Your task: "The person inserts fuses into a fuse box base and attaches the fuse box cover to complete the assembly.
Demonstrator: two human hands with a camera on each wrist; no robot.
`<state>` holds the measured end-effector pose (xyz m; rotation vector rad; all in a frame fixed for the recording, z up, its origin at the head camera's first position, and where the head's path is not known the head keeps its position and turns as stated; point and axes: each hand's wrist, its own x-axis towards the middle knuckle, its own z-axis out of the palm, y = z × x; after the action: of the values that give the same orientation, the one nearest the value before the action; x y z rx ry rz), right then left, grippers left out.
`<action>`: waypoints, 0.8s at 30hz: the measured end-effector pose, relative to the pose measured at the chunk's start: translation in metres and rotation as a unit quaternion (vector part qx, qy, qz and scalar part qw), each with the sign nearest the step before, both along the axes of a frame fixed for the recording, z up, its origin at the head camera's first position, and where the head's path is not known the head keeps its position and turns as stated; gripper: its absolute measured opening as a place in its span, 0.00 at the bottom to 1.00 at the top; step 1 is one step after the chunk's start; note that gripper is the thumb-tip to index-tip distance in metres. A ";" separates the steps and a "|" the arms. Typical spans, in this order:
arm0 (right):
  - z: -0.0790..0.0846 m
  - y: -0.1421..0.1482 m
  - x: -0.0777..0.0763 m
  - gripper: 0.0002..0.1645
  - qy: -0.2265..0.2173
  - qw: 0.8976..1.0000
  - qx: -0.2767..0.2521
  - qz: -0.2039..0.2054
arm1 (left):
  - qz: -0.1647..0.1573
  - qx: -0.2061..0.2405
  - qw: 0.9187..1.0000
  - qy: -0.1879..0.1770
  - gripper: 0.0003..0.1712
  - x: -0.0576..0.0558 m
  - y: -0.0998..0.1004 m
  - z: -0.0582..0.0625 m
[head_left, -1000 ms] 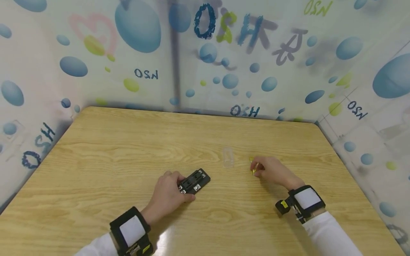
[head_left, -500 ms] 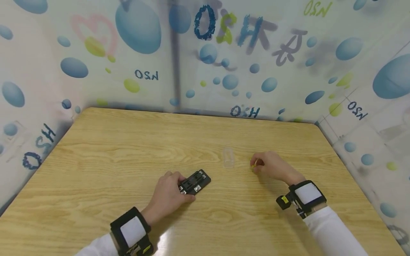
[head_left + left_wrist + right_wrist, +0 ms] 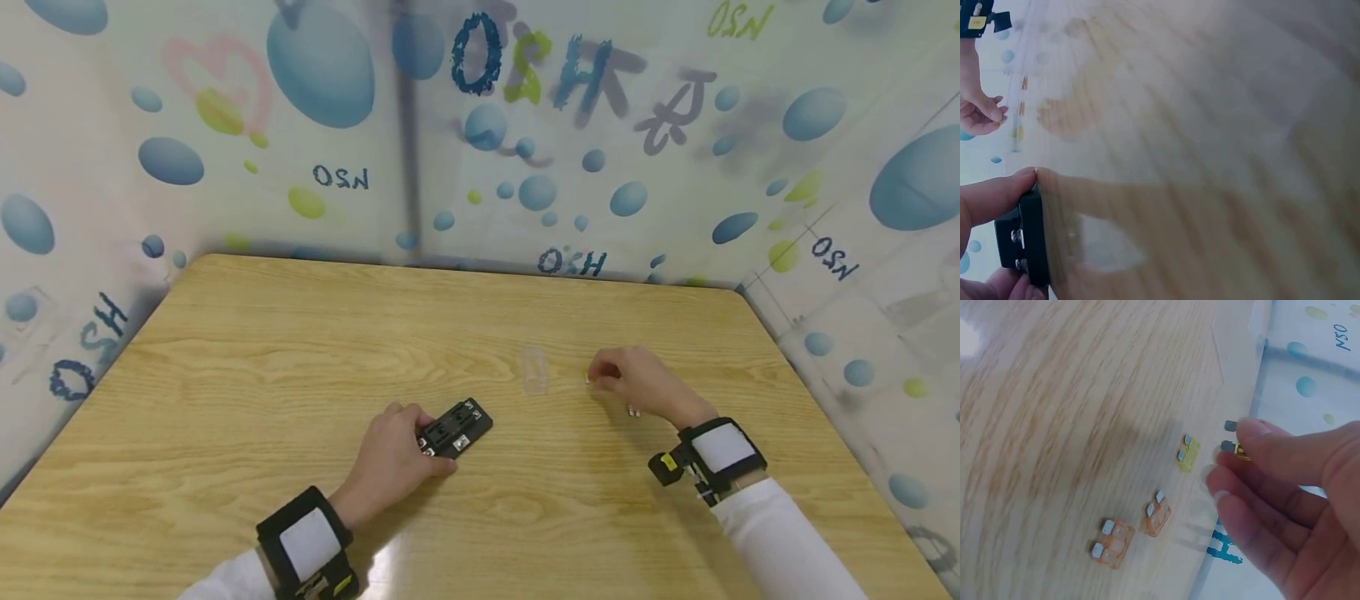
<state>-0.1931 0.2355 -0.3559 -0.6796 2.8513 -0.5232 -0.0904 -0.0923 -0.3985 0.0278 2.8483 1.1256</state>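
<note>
My left hand [image 3: 390,454] grips a black fuse block [image 3: 459,425] by its near end, thumb on one side and fingers on the other. Metal screw terminals [image 3: 1017,236] show on the block in the left wrist view. To the right, my right hand [image 3: 639,383] pinches a yellow blade fuse [image 3: 1229,447] between thumb and fingertips, its two metal prongs sticking out and most of its body hidden. Below that hand lie another yellow blade fuse [image 3: 1190,455] and two orange ones, the nearer orange fuse [image 3: 1159,516] and the larger-looking orange fuse [image 3: 1114,544].
A clear plastic cover [image 3: 535,371] lies on the wooden table [image 3: 360,325] between the two hands, toward the back. Patterned wall panels [image 3: 480,175] rise behind the table and at both sides. Each wrist wears a strapped camera [image 3: 667,468].
My right hand has picked the yellow blade fuse up off the table and moved slightly back and up. Metal prongs of a fuse now show beneath the hand. The left hand and block stay put.
</note>
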 end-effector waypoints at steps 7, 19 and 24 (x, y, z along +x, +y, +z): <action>0.004 -0.007 -0.004 0.05 0.030 0.999 0.005 0.011 | 0.001 -0.002 1.000 -0.003 0.32 -0.002 -0.001 -0.001; 0.019 -0.025 -0.010 0.09 0.057 0.998 -0.012 0.039 | 0.000 -0.004 1.000 -0.015 0.32 -0.003 0.000 0.002; 0.026 -0.035 -0.012 0.09 0.066 0.996 -0.019 0.063 | 0.000 -0.003 1.000 -0.018 0.32 -0.003 0.000 0.001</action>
<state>-0.2048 0.2003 -0.3294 -0.9263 2.9015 -0.5323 -0.0936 -0.0927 -0.3972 0.0056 2.8201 1.1045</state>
